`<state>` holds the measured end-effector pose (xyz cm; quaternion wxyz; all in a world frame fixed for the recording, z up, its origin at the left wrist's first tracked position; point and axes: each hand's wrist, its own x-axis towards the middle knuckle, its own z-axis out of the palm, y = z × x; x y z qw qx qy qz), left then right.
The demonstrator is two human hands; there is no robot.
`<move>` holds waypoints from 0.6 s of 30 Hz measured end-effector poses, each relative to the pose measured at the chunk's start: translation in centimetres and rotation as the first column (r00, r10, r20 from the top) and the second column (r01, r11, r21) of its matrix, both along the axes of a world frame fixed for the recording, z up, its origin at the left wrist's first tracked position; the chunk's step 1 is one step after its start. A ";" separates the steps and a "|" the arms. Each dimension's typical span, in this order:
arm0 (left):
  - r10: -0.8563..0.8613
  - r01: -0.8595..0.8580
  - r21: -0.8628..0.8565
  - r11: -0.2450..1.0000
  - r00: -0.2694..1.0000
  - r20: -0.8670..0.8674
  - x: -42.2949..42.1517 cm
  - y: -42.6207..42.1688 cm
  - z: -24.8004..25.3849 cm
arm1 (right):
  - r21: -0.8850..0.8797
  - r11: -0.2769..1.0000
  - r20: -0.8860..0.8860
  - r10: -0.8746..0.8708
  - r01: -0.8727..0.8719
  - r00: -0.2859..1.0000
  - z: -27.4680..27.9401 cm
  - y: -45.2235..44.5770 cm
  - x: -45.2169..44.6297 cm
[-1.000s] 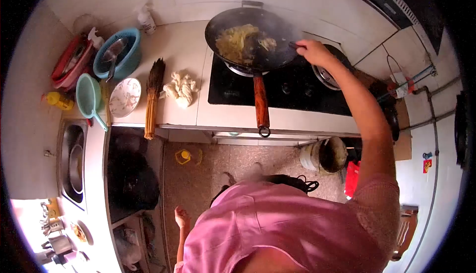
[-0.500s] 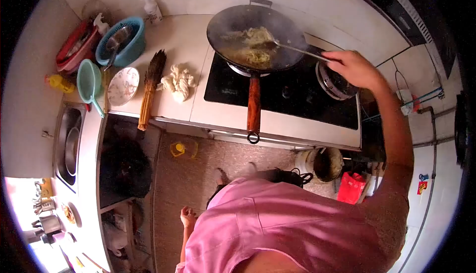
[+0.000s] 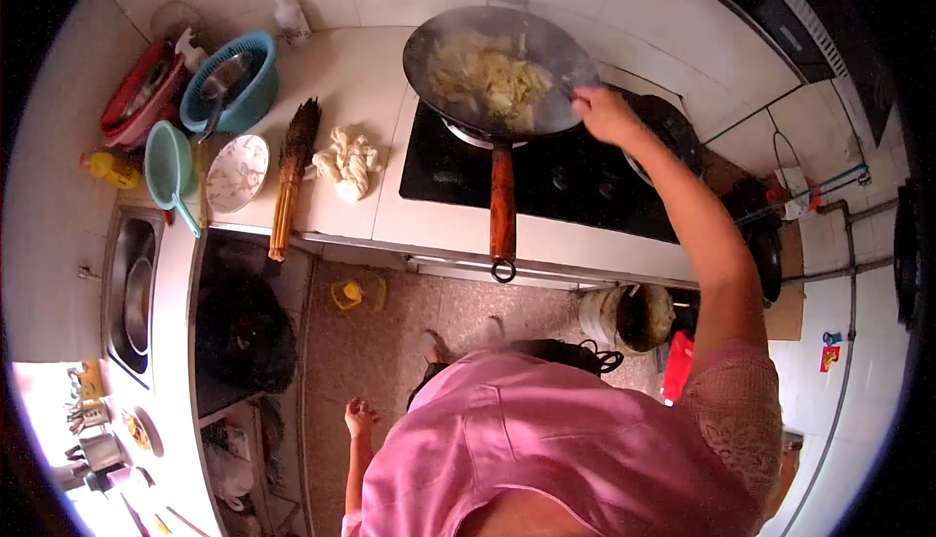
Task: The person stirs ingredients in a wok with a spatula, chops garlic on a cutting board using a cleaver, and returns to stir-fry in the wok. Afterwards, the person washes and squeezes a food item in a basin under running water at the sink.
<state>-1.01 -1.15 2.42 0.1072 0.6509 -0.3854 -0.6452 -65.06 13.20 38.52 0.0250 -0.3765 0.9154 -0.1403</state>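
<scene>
My right hand is closed around the handle of a metal spatula at the right rim of the wok; most of the spatula is hard to make out in the steam. The black wok sits on the left burner, its wooden handle pointing toward me. Pale yellow-green, chopped food is spread across its base and steaming. My left hand hangs low beside my body above the floor, with fingers loosely bent and apart, nothing in it.
On the counter left of the black cooktop lie a crumpled white cloth, a bamboo brush, a patterned bowl and a green strainer. Blue and red basins stand behind. A bucket stands on the floor.
My right hand has moved left and closer to the wok's rim with the spatula. The food is spread more widely over the wok. My left hand has shifted slightly left.
</scene>
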 end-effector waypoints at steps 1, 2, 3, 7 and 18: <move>0.020 -0.020 0.018 1.000 1.000 0.012 0.2 0.4 0.4 | 0.001 1.000 0.016 0.020 -0.020 1.000 -0.1 0.7 0.7; 0.039 -0.040 0.042 0.998 0.999 0.028 0.7 0.9 0.6 | 0.020 0.999 0.056 0.050 -0.051 0.997 1.9 1.7 1.6; 0.038 -0.040 0.049 0.998 0.999 0.029 1.3 1.3 0.8 | 0.036 0.996 0.097 0.079 -0.083 0.992 5.2 2.9 2.4; 0.088 -0.090 0.123 0.988 0.996 0.022 3.4 2.0 0.3 | 0.292 0.955 0.180 0.000 -0.054 0.984 16.2 6.6 5.9; 0.069 -0.046 0.156 0.987 0.987 -0.144 -1.0 -1.1 0.5 | -0.184 0.980 0.027 -0.077 0.080 0.997 -2.1 -3.4 -1.8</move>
